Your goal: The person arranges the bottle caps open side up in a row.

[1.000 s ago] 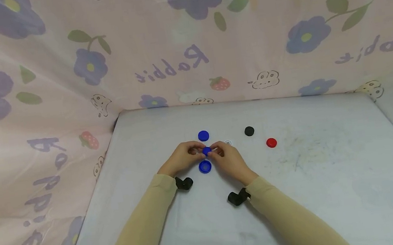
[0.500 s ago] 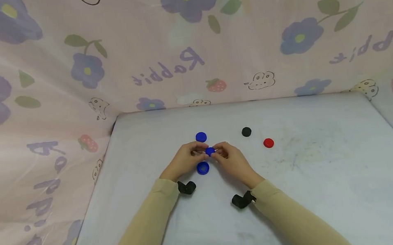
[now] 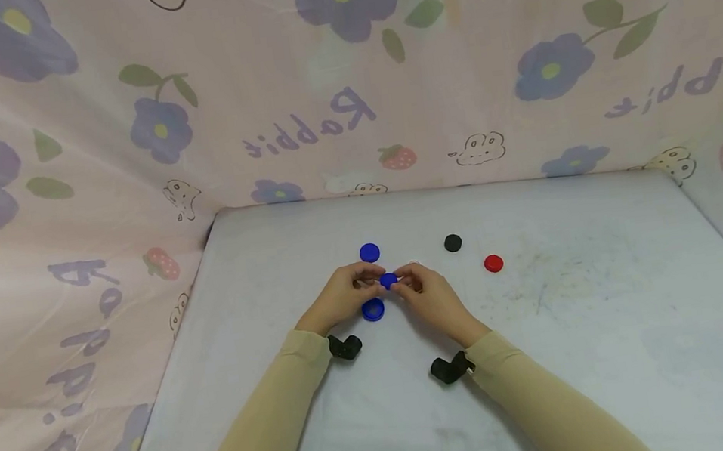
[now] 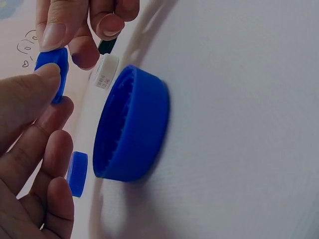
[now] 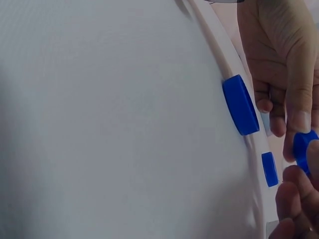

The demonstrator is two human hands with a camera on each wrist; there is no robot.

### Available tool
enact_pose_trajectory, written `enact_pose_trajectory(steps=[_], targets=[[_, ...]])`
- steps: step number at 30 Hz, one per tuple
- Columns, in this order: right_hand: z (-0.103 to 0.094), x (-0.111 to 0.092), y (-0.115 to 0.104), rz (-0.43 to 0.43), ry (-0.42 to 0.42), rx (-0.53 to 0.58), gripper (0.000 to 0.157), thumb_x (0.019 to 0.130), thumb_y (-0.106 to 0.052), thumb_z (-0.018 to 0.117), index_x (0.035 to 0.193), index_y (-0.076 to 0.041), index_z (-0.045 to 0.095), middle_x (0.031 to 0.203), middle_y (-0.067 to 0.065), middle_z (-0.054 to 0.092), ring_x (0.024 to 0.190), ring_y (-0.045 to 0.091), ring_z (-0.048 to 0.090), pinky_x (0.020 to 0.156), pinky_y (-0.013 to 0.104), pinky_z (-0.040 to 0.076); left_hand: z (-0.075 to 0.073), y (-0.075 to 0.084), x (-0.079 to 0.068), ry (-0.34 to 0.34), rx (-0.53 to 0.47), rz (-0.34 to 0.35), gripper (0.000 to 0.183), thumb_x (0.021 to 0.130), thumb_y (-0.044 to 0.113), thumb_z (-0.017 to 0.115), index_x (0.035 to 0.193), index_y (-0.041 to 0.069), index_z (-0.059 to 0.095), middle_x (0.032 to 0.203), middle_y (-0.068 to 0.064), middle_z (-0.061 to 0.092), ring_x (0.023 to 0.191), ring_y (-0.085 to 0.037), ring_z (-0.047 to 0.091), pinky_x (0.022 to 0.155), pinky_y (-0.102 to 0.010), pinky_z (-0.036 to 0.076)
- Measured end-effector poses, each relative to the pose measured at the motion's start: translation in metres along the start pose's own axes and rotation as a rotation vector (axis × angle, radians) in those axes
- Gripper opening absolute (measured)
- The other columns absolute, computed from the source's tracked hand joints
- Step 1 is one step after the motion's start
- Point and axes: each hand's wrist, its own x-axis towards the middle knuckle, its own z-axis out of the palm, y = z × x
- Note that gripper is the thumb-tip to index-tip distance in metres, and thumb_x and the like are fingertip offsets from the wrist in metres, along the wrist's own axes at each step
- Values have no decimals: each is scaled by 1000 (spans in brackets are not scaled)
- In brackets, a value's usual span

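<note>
A small blue bottle cap [image 3: 388,280] is pinched between both hands, held above the table. My left hand [image 3: 339,295] grips it from the left with thumb and fingers. From the other side my right hand [image 3: 434,300] pinches its edge, as the left wrist view also shows. Just below the hands lies a larger blue cap [image 4: 142,124], hollow side up, its ridged inside showing in the left wrist view. Beyond them rests another blue cap [image 3: 370,252], top up. A white cap [image 4: 106,71] with small print is mostly hidden behind my right hand in the head view.
Farther right on the white-covered table [image 3: 590,348] lie a black cap [image 3: 453,243] and a red cap [image 3: 493,264]. A flower-printed cloth [image 3: 287,75] hangs behind the table and along its sides.
Both hands have shifted slightly right with the small blue cap, away from the larger hollow one. The head view has tilted a little. The caps on the table stay put.
</note>
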Motion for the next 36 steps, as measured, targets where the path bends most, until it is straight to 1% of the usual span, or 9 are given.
enact_pose_trajectory(steps=[3,9,13,18,26,29,33,36], targets=[[0,0,1,4,-3,-10,22,95,-26,64,114,-15,64,90,-5,66,78,12,59,68,30,49,0,-1,0,0,4,-2,28,90,17,70,118,14,66,107,5,67,93,-12,59,82,-32,48],[0,1,1,-7,14,-27,23,96,-30,61,115,-16,64,87,-4,64,76,14,56,66,31,47,0,-2,-1,11,-19,-8,29,91,25,69,118,15,67,98,5,66,86,-14,60,77,-31,49],[0,1,0,7,15,-27,24,97,-33,59,113,-17,64,89,-4,66,80,15,57,70,32,47,0,-4,-1,21,-29,-8,29,92,29,67,119,17,68,98,6,67,86,-15,60,77,-31,49],[1,3,0,13,27,-16,24,98,-34,57,111,-15,64,92,-4,68,85,13,61,73,33,48,0,-4,0,24,-33,-1,28,94,29,64,120,17,68,99,6,66,88,-14,59,78,-31,49],[0,4,0,5,75,-6,23,98,-35,57,107,-16,67,88,-5,67,81,12,61,70,31,49,0,-4,0,40,-31,7,26,95,28,63,118,17,68,98,6,66,87,-15,58,77,-31,49],[0,3,-1,8,88,6,21,98,-33,58,104,-17,68,87,-4,68,78,12,61,68,32,50,1,-3,0,59,-24,11,25,97,30,60,116,17,70,98,4,66,86,-15,57,75,-31,47],[1,3,-3,13,94,29,19,98,-32,58,100,-16,69,86,-3,68,77,12,62,68,32,51,3,-4,1,95,-4,8,24,99,29,57,115,16,70,101,5,67,88,-14,56,78,-31,47],[2,3,-4,13,97,34,18,98,-31,58,100,-16,69,86,-3,68,77,12,63,69,31,51,4,-5,1,106,3,-9,25,99,28,56,115,15,70,106,6,67,94,-12,58,84,-32,47]])
